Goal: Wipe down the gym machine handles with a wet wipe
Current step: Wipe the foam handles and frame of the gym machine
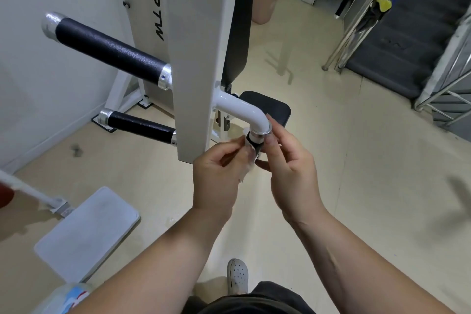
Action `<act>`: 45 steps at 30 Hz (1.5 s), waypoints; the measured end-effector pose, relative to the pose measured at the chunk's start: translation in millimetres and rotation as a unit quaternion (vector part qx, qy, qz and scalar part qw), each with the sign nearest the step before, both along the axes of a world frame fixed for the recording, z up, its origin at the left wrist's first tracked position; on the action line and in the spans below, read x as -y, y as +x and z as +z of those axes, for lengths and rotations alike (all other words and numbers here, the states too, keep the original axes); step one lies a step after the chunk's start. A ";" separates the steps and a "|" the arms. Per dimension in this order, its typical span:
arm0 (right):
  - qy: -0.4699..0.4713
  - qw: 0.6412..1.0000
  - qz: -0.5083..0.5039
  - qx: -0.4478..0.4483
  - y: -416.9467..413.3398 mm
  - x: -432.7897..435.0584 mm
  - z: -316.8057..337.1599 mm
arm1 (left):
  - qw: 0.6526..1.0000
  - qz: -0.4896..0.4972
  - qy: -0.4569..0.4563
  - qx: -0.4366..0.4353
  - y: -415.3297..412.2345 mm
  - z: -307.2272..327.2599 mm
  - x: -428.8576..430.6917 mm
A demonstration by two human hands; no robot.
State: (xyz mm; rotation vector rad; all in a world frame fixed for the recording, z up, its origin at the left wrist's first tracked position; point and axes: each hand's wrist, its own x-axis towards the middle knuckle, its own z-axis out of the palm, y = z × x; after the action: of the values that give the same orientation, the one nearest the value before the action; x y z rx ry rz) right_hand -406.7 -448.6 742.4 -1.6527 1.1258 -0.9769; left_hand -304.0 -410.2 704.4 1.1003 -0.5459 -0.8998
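The limp, damp wet wipe [251, 162] sits between the hands, pinched by the left hand [219, 173] against the rigid black handle [254, 144] that the right hand [288, 166] curls round, and is probably best wrapped fully round it

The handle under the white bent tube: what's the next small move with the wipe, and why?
Probably wrap the wipe round the black grip below the chrome collar and draw it downward: the left hand pinches the wipe at the grip's top, the right hand curls round the grip.
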 end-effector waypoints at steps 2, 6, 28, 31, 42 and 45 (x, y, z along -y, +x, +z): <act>0.003 1.000 -0.001 0.014 -0.9 3.5 7.0 | 0.999 -0.032 0.004 -0.016 1.6 -3.0 0.8; -0.002 1.000 0.006 -0.003 3.6 0.8 11.3 | 0.996 -0.060 0.047 0.043 7.3 -18.9 6.7; -0.015 1.000 0.020 -0.010 5.0 14.9 11.9 | 0.986 -0.029 0.055 0.157 9.3 -22.5 25.8; -0.016 0.999 0.037 -0.002 2.0 18.4 10.9 | 0.984 -0.023 0.037 0.171 8.9 -9.4 28.3; 0.030 0.993 0.112 -0.001 -15.4 37.1 21.7 | 0.978 0.024 0.105 0.180 -11.0 -25.9 23.1; 0.035 0.991 0.133 0.002 -15.0 41.7 19.8 | 0.981 0.079 0.060 0.168 -18.1 -2.1 25.0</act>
State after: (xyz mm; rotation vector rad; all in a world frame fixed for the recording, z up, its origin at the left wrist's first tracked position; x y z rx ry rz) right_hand -421.8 -490.3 762.3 -1.6915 0.8989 -0.7610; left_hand -322.1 -435.3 702.2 1.3980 -0.6764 -0.6164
